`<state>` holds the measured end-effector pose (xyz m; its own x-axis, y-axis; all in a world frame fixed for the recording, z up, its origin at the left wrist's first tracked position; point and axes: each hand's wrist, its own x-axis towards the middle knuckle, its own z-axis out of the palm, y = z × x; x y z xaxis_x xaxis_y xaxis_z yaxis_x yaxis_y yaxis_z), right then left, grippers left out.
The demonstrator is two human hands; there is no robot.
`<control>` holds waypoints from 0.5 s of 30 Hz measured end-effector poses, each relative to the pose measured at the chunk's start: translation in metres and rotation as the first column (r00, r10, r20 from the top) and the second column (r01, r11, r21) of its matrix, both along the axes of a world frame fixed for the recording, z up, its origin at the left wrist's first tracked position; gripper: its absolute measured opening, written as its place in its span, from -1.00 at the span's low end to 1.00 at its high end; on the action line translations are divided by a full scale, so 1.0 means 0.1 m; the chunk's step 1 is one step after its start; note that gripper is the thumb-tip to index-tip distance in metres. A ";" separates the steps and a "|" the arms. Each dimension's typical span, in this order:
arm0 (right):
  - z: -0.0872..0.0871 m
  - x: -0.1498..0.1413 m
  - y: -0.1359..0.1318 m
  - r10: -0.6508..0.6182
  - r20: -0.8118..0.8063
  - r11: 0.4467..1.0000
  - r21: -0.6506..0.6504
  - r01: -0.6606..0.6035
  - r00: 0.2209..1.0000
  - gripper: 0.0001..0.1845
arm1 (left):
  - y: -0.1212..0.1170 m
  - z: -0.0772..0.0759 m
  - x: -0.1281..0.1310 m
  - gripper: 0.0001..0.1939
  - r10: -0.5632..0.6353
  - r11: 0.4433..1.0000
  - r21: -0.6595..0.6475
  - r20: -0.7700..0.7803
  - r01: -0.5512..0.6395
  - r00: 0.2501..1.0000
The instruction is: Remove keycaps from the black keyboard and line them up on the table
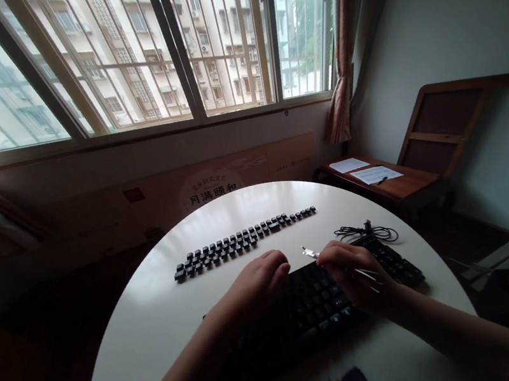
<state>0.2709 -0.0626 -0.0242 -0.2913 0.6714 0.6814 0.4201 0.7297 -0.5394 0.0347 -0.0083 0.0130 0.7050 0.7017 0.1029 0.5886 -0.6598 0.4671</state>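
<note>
Over the keyboard (317,299), left hand (258,277) and tool (311,252) are near each other

We see the right hand (357,271) holding the tool above the keyboard's far edge, its tip toward the left and away. The left hand is curled by the same edge, apart from the tip; whether it pinches something, we cannot tell. The keyboard's long axis runs left to right. Beyond it, leftward, stand rows of keys (239,241), nearer to the left hand.

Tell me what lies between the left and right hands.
In the head view: the tip of a tool held in the right hand, plus parts of the keyboard and white tabletop.
</note>
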 end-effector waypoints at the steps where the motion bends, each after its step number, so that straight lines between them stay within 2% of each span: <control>1: 0.02 0.04 0.02 -0.046 -0.021 0.998 0.031 0.046 0.999 -0.80 | 0.01 0.01 -0.01 -0.72 0.013 1.000 -0.005 -0.010 -0.013 1.000; 4: 0.10 0.14 0.07 -0.220 -0.023 0.966 0.136 0.221 0.975 -0.75 | 0.00 0.04 -0.01 -0.73 0.003 1.000 -0.015 -0.047 -0.003 0.999; 6: 0.13 0.17 0.08 -0.299 0.014 0.938 0.189 0.291 0.954 -0.75 | -0.02 0.05 0.01 -0.75 -0.035 0.999 -0.021 -0.070 0.034 0.997; 8: 0.11 0.15 0.09 -0.282 0.065 0.945 0.192 0.266 0.957 -0.74 | -0.04 0.04 0.02 -0.76 -0.069 0.997 -0.033 -0.100 0.066 0.993; 11: 0.02 0.07 0.09 -0.167 0.146 0.981 0.121 0.149 0.975 -0.69 | -0.06 0.03 0.04 -0.74 -0.099 0.994 -0.065 -0.127 0.091 0.987; 15: -0.11 -0.02 0.07 -0.121 0.290 0.990 0.102 0.096 0.949 -0.74 | -0.05 0.01 0.03 -0.71 -0.136 0.987 -0.100 -0.080 0.128 0.987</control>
